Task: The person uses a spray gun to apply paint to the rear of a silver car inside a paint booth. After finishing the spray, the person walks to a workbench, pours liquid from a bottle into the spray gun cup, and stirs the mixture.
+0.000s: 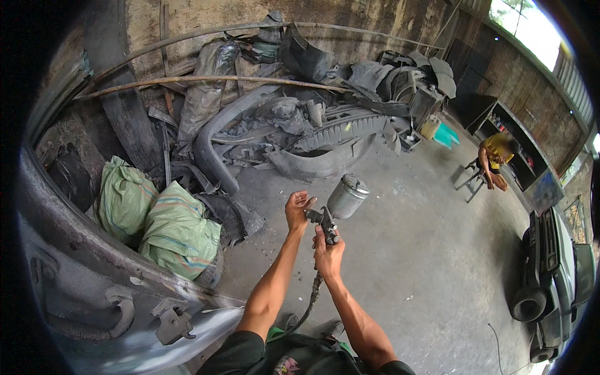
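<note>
- Spray gun (329, 220): held up in front of the person over the grey concrete floor (425, 250); its metal cup (347, 195) tilts up and to the right.
- Right hand (328, 252): fingers wrapped around the gun's handle from below.
- Left hand (298, 209): palm up, fingers loosely spread and curled, touching the gun's front end.
- Hose (310, 303): hangs from the handle down between the forearms.
- Grey car panel (94, 281): lower left, close to the person.
- Two green sacks (156, 222): beside a heap of dark bumpers and car parts (312, 125) against the wall.
- Seated person in yellow shirt (497, 159): well apart, at right.
</note>
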`<state>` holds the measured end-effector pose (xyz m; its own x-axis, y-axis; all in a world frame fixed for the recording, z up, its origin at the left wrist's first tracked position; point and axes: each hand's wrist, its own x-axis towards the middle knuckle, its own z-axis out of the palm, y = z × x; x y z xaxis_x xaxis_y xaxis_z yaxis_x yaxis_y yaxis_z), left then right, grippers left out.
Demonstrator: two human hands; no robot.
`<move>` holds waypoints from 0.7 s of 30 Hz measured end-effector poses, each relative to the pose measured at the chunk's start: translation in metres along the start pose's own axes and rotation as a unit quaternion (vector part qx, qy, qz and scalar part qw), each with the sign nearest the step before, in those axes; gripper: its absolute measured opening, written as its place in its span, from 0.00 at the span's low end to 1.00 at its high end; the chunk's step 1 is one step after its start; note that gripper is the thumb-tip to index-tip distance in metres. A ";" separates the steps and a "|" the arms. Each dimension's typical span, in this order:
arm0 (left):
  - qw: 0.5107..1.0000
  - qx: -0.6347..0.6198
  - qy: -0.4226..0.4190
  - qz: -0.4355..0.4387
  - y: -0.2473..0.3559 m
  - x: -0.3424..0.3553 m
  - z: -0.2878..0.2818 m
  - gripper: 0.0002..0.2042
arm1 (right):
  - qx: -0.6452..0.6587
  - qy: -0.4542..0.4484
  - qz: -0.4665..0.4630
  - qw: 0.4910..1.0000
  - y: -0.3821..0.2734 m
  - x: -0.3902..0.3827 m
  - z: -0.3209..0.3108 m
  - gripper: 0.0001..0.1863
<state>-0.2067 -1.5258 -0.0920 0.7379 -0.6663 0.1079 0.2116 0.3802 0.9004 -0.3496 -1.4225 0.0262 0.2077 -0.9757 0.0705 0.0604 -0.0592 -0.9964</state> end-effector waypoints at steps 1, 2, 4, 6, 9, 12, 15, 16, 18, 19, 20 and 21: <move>1.000 0.019 0.000 0.014 -0.002 0.001 -0.002 0.20 | -0.004 0.004 -0.016 1.000 0.002 0.004 0.001 0.15; 0.999 0.038 -0.002 0.026 -0.003 0.000 -0.002 0.22 | -0.008 0.010 -0.031 0.999 0.007 0.008 0.001 0.16; 0.995 0.086 0.003 0.052 -0.004 -0.002 -0.002 0.26 | -0.009 0.010 -0.007 1.000 0.013 0.014 -0.001 0.15; 0.987 0.138 0.022 0.080 0.002 -0.005 0.003 0.30 | -0.027 0.000 0.012 1.000 0.005 0.013 -0.002 0.13; 0.988 0.142 0.048 0.029 0.012 -0.010 0.003 0.32 | -0.027 0.010 0.003 1.000 0.001 0.000 0.004 0.13; 0.993 0.106 0.051 0.006 0.010 -0.016 0.000 0.33 | -0.022 0.006 0.014 1.000 0.003 0.010 0.004 0.14; 0.990 0.114 0.076 0.024 0.010 -0.015 -0.002 0.34 | -0.050 0.004 0.002 0.999 0.016 0.005 0.006 0.15; 0.991 0.112 0.076 0.013 0.012 -0.015 -0.005 0.33 | -0.065 0.005 -0.006 0.998 0.020 0.000 0.008 0.16; 0.992 0.105 0.071 -0.010 0.018 -0.018 -0.008 0.33 | -0.028 0.007 -0.001 1.000 0.016 -0.003 0.010 0.16; 0.992 0.104 0.066 0.003 0.016 -0.016 -0.006 0.33 | -0.041 0.013 -0.015 0.999 0.024 0.006 0.009 0.16; 0.992 0.106 0.063 0.016 0.013 -0.014 -0.010 0.32 | -0.051 0.015 -0.027 0.998 0.028 0.012 0.011 0.16; 0.992 0.110 0.057 0.027 0.011 -0.015 -0.012 0.32 | -0.046 0.016 -0.020 0.999 0.026 0.018 0.010 0.16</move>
<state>-0.2070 -1.5039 -0.0885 0.8152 -0.5664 0.1209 0.0347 0.2562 0.9660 -0.3347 -1.4400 0.0019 0.1762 -0.9782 0.1103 -0.0219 -0.1160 -0.9930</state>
